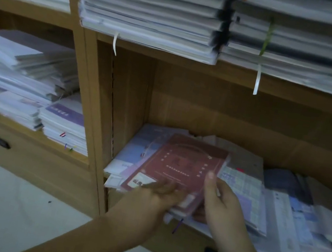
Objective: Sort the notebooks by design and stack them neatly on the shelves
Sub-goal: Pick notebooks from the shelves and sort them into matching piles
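Observation:
A dark red notebook (182,165) in a clear wrapper lies tilted on top of a low pile of notebooks (133,153) in the middle shelf compartment. My left hand (154,197) holds its near edge, fingers lying across the cover's lower corner. My right hand (222,200) grips its right edge, thumb on top of the cover. More notebooks with pale blue and checked covers (242,188) are spread loosely to the right on the same shelf.
Tall stacks of white notebooks (149,12) fill the shelf above, with ribbon markers hanging down. The left compartment holds uneven stacks (27,79), some with purple covers. A wooden divider (94,113) separates the compartments. Drawers with dark handles (2,142) sit below, above a pale tiled floor.

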